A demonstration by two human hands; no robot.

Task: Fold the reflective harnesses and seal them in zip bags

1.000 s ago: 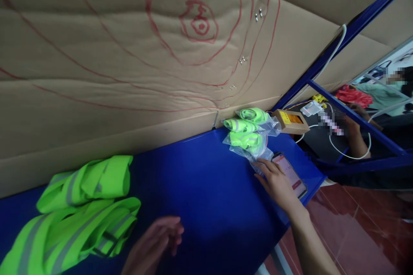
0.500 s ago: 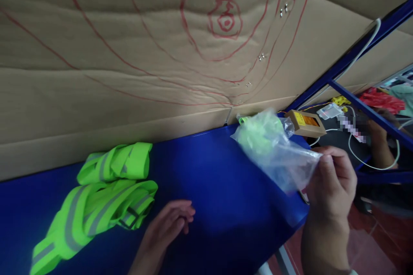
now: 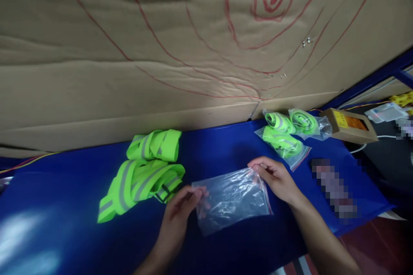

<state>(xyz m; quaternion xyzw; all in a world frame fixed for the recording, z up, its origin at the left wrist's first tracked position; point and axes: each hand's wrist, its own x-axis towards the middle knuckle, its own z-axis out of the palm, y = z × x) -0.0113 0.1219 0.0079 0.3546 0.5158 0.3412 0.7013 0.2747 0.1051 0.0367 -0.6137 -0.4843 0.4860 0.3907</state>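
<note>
A clear zip bag (image 3: 234, 200) is stretched flat between my two hands, above the blue table (image 3: 219, 150). My left hand (image 3: 185, 204) pinches its left edge, the fingers showing through the plastic. At the bag's upper right corner, my right hand (image 3: 271, 176) grips it near the red-lined edge. Nothing shows inside the bag. Left of my left hand lies a loosely folded fluorescent green reflective strap (image 3: 135, 184) with a black buckle. Behind it sits a rolled green reflective strap (image 3: 155, 145).
Several bagged green straps (image 3: 282, 139) lie together at the back right. A cardboard box (image 3: 350, 125) with a yellow label stands beside them. A blurred-out item (image 3: 334, 189) lies on the right of the table. A cardboard wall (image 3: 129, 94) with red lines rises behind.
My right hand has brought the bag left and toward me, away from the bagged straps. My left hand has taken hold of its left edge. The view has shifted left.
</note>
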